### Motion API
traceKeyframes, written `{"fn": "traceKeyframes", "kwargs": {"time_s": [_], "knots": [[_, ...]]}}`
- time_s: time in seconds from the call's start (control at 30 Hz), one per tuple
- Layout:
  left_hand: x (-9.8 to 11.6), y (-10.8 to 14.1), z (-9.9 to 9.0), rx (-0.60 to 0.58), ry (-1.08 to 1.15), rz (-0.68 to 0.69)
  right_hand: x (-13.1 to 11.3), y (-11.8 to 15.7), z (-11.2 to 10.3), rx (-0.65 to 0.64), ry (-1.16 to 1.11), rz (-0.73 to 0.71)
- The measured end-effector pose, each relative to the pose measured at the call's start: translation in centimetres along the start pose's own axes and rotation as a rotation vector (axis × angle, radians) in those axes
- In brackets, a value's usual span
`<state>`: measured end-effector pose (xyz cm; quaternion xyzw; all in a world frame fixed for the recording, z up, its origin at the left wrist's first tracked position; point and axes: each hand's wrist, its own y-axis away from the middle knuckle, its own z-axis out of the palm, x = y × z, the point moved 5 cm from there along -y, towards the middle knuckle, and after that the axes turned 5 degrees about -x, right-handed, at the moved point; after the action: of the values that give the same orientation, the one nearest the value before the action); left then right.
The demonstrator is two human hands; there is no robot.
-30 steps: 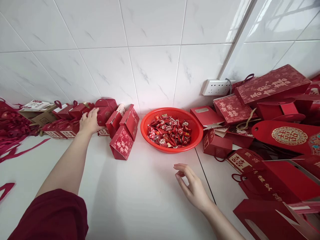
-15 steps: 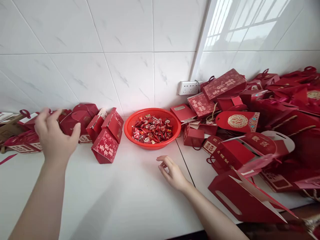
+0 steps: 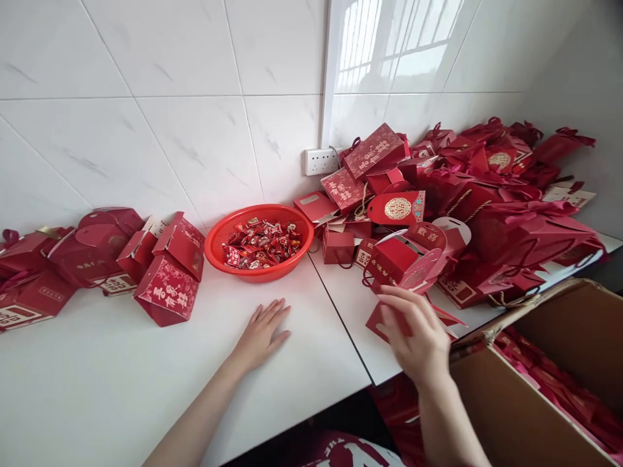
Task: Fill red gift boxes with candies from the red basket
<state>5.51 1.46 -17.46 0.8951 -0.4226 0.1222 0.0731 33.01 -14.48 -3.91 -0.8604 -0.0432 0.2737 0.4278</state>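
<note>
My left hand point(image 3: 263, 334) lies flat on the white table point(image 3: 292, 383), fingers spread, holding nothing. Just beyond it stands a red plastic basket point(image 3: 260, 275) with wrapped candies point(image 3: 265, 243) in it. My right hand point(image 3: 418, 331) is raised over the right side, in front of a dark red gift box point(image 3: 382, 322) that it partly covers. Its fingers are parted and slightly curled, with nothing seen in them; whether they touch the box I cannot tell. Behind that hand sits an open-topped red candy box point(image 3: 396, 259) with gold lettering.
Red gift boxes and bags point(image 3: 467, 175) are heaped at the back right. More red boxes point(image 3: 168, 288) line the wall at left. A cardboard carton point(image 3: 491, 395) holding red items stands at the table's right front edge. A power strip point(image 3: 318, 162) is on the tiled wall.
The view has turned right, bringing the carton into sight. My left hand has come from the boxes at left down onto the table. My right hand has moved right to the box pile.
</note>
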Motion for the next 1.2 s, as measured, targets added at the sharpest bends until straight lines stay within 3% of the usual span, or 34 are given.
{"fn": "traceKeyframes", "kwargs": {"time_s": [0.07, 0.13, 0.27, 0.37, 0.5, 0.67, 0.8, 0.93, 1.03, 1.13, 1.2], "knots": [[-0.1, -0.1, -0.3, 0.0, 0.017, 0.001, 1.7, 1.2, -3.1, 0.071, 0.155, 0.057], [0.0, -0.2, -0.5, -0.004, 0.026, -0.006, 3.5, 1.9, -4.9, 0.037, 0.277, 0.148], [0.1, -0.4, -0.5, -0.022, 0.029, -0.029, 6.2, 2.8, -5.9, -0.103, 0.357, 0.363], [0.1, -0.3, -0.5, -0.018, 0.03, -0.028, 6.8, 2.8, -5.5, -0.133, 0.337, 0.452], [0.1, -0.1, -0.5, 0.0, 0.042, -0.007, 5.5, 2.1, -2.9, -0.139, 0.247, 0.397], [0.1, 0.1, -0.6, 0.002, 0.06, 0.014, 3.6, 0.1, 4.1, -0.255, 0.196, 0.198], [0.5, 0.3, -0.6, 0.011, 0.082, 0.016, 4.3, -2.7, 9.1, -0.247, 0.286, 0.155], [0.6, 0.6, -0.8, 0.049, 0.103, 0.02, 3.8, -5.9, 10.9, -0.295, 0.362, 0.148], [-0.2, 0.8, -3.0, 0.209, 0.206, 0.06, 0.6, -7.5, 10.3, -0.304, 0.239, 0.02], [-1.9, 1.4, -7.2, 0.46, 0.291, 0.008, -3.0, -8.3, 10.4, -0.334, -0.116, -0.139], [-2.4, 2.0, -10.1, 0.632, 0.299, -0.06, -4.4, -8.3, 11.9, -0.4, -0.337, -0.177]]}}
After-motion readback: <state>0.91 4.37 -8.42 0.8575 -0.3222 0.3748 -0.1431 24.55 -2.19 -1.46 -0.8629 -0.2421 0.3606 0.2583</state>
